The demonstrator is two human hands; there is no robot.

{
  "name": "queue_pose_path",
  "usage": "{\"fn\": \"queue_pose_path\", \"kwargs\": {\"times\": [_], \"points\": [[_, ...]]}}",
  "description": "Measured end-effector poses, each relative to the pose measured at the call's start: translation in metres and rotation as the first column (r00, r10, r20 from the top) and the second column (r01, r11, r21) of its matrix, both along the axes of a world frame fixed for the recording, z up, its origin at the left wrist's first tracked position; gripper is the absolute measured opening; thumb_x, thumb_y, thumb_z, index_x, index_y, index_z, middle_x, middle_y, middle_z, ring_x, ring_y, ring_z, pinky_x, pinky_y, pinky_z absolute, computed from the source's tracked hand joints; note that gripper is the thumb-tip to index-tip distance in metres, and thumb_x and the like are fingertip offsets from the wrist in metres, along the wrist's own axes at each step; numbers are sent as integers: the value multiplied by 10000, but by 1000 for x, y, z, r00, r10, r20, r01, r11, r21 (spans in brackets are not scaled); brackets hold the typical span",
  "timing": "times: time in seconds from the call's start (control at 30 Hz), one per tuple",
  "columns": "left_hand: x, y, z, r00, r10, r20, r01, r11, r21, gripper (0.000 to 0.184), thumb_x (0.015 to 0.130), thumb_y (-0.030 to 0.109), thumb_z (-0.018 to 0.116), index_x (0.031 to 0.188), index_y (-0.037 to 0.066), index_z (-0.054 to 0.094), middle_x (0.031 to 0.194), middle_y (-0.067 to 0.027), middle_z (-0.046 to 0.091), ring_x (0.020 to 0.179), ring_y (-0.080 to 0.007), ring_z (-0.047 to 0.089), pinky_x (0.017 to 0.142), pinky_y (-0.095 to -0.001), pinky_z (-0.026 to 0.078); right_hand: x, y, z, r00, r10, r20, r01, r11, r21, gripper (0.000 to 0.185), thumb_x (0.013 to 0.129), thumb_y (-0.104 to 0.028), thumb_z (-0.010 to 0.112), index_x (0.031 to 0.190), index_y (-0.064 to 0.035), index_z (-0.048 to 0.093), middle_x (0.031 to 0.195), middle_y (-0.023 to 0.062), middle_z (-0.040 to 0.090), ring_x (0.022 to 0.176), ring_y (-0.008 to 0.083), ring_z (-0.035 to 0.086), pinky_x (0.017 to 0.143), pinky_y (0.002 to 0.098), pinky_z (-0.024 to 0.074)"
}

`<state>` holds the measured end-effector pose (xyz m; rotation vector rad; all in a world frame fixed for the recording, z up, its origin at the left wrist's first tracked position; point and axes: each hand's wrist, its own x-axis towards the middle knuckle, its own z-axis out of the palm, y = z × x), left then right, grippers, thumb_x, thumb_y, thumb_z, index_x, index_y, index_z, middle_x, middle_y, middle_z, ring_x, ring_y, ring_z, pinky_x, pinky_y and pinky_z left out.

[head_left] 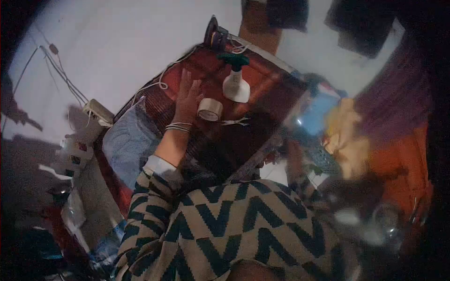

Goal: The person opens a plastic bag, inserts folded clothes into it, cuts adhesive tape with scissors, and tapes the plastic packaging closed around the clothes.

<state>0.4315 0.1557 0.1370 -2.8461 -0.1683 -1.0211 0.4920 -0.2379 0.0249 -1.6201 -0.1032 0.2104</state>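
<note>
My left hand point(187, 96) is stretched out over the red-covered table point(262, 93), its fingers extended and slightly apart. Right beside its palm stands a roll of pale tape point(211, 103); whether the hand touches it I cannot tell. A white spray bottle point(236, 88) with a dark green head is a little farther off, to the right of the fingers. Below the roll lies a pair of scissors point(233, 122) with pale handles or blades, hard to make out in the dim light. My right hand does not show.
Greyish-blue cloth point(131, 143) lies along the table's left side. A dark upright object point(214, 35) with a white cable is at the far corner. A power strip point(97, 112) sits on the left. Blue and yellow items point(349, 131) are piled at right.
</note>
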Motion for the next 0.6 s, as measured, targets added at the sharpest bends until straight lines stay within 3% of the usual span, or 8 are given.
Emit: {"fn": "queue_pose_path", "kwargs": {"times": [0.03, 0.07, 0.1, 0.13, 0.2, 0.3, 0.4, 0.6], "points": [[-5, -21, 16, 946, -164, 278, 319, 604, -730, 491, 862, 266, 569, 1310, 104, 451, 1450, -142, 286, 1318, -354, 301, 1105, -461, 260, -3, 4, 12, 998, -53, -22, 51, 995, -85, 452, 885, -411, 590, 990, 28, 577, 901, 77, 565, 842, 180, 544, 753, 339, 447], [-9, -30, 25, 822, -39, 568, 542, -255, -801, 475, 871, 253, 564, 1309, 111, 451, 1459, -135, 270, 1314, -358, 312, 1103, -454, 272, 3, 9, 0, 991, -85, 101, 98, 986, -136, 424, 863, -388, 626, 998, 12, 589, 919, 89, 574, 875, 194, 559, 789, 344, 456], [-4, -13, 11, 821, -30, 570, 546, -251, -799, 475, 871, 253, 564, 1309, 111, 451, 1459, -135, 270, 1314, -358, 312, 1103, -454, 272, 2, 18, 10, 992, -75, 103, 88, 987, -137, 424, 863, -388, 626, 998, 12, 589, 919, 89, 574, 875, 194, 559, 789, 344, 456], [3, 10, -10, 869, -193, 456, 495, 329, -804, 521, 897, 172, 533, 1377, 148, 332, 1475, -134, 234, 1293, -301, 358, 988, -386, 374, 0, 30, 20, 982, 52, 182, -11, 976, -219, 422, 842, -375, 650, 1020, 3, 590, 950, 110, 576, 900, 216, 568, 807, 354, 459], [1, 23, -18, 931, -252, 263, 354, 797, -489, 603, 924, 91, 502, 1445, 185, 213, 1491, -132, 198, 1272, -245, 405, 873, -317, 477, -9, 64, 60, 914, 307, 266, -219, 924, -313, 466, 796, -356, 696, 1092, -17, 575, 1023, 154, 568, 953, 272, 573, 841, 385, 461], [-7, 8, 2, 936, -251, 248, 327, 881, -342, 558, 854, 138, 604, 1363, 118, 378, 1492, -120, 201, 1336, -322, 301, 1074, -405, 338, -6, 142, 90, 710, 542, 451, -304, 812, -498, 634, 730, -400, 739, 1187, -12, 532, 1151, 199, 528, 1040, 347, 546, 880, 432, 448], [-7, 1, 2, 849, -261, 459, 521, 270, -810, 531, 829, 103, 629, 1317, 89, 421, 1494, -144, 188, 1343, -329, 287, 1077, -408, 328, 12, 210, 79, 614, 606, 505, -281, 767, -577, 737, 736, -420, 731, 1283, -11, 453, 1264, 226, 462, 1208, 368, 431, 968, 430, 403], [-13, 30, 6, 933, -186, 310, 285, 904, -318, 697, 903, 246, 566, 1451, 66, 174, 1477, -152, 253, 1178, -188, 485, 879, -315, 461, 19, 253, 85, 549, 811, 204, -589, 548, -594, 651, 734, -427, 711, 1183, 1, 514, 1137, 210, 569, 1025, 357, 573, 879, 430, 459]]}}
